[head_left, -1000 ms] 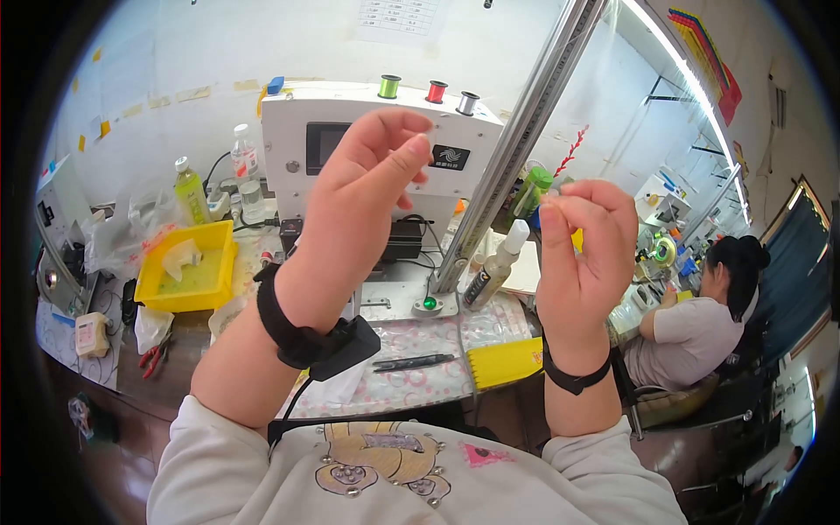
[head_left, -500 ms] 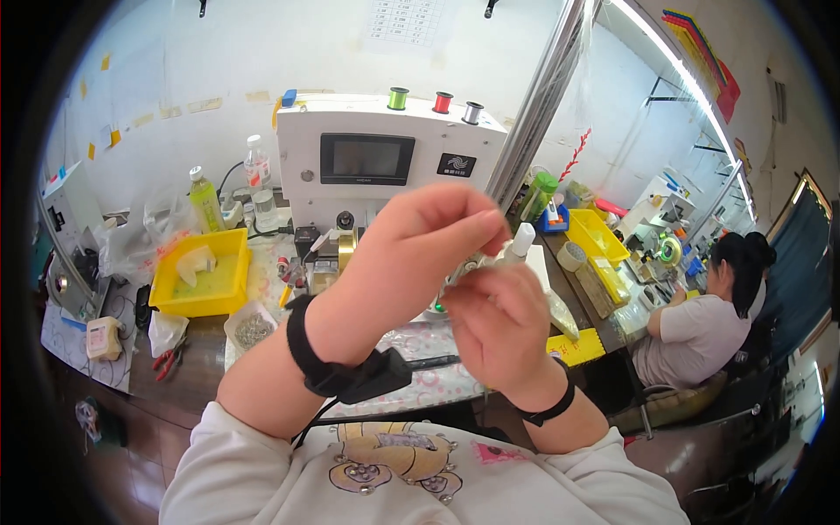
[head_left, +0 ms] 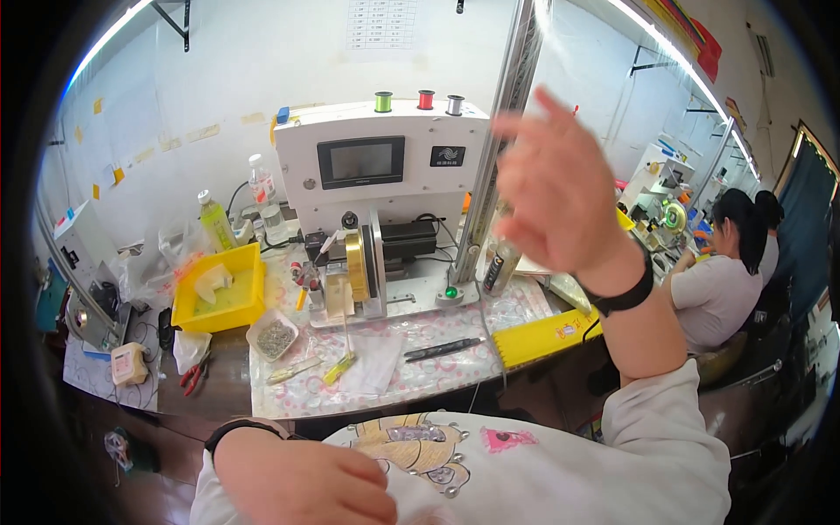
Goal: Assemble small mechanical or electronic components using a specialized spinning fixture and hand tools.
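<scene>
My right hand [head_left: 560, 188] is raised in front of the metal post [head_left: 503, 114], blurred by motion, with its fingers apart and nothing visible in them. My left hand [head_left: 302, 477] is low at the picture's bottom edge, close to my shirt. Its fingers curl over, and the fingertips are hidden. Beyond the hands stands a white machine [head_left: 385, 127] with a dark screen and a gold wheel [head_left: 357, 267]. Past my right hand and lower down, a small labelled bottle [head_left: 501, 267] stands beside the machine's base. Dark tweezers [head_left: 443, 349] lie on the patterned table cover [head_left: 420, 385].
A yellow bin [head_left: 249, 306] and a white dish of small metal bits [head_left: 273, 336] stand at the left, near red-handled pliers [head_left: 192, 374]. A yellow-tipped brush [head_left: 339, 369] lies by a white cloth [head_left: 372, 363]. A yellow strip [head_left: 547, 339] borders the right. A co-worker [head_left: 722, 280] sits farther right.
My hands were together in front of the machine. They have parted: the right rose to the right, the left dropped toward my body. The bench behind them is now uncovered.
</scene>
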A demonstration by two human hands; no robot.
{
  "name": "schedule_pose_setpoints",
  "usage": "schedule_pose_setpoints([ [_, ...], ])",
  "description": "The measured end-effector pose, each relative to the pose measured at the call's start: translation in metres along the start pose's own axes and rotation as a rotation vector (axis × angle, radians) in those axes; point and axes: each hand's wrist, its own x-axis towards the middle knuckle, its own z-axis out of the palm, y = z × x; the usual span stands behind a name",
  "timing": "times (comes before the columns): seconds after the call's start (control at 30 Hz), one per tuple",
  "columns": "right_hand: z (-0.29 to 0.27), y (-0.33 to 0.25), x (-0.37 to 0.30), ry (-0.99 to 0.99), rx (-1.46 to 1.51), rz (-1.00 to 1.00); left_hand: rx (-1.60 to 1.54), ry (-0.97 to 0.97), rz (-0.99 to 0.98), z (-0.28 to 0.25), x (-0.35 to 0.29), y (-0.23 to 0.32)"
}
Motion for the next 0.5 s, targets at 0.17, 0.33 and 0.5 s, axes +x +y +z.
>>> schedule_pose_setpoints([
  [0.17, 0.023, -0.109, -0.049, 0.028, 0.649, 0.248, -0.202, 0.015, 0.157, 0.01, -0.008, 0.017],
  [0.33, 0.021, -0.18, -0.104, -0.628, 1.454, 0.825, -0.39, 0.058, 0.136, 0.006, -0.029, -0.002],
  [0.5, -0.011, -0.174, -0.14, -0.662, 1.29, 1.099, -0.563, 0.266, 0.106, 0.007, -0.029, -0.01],
])
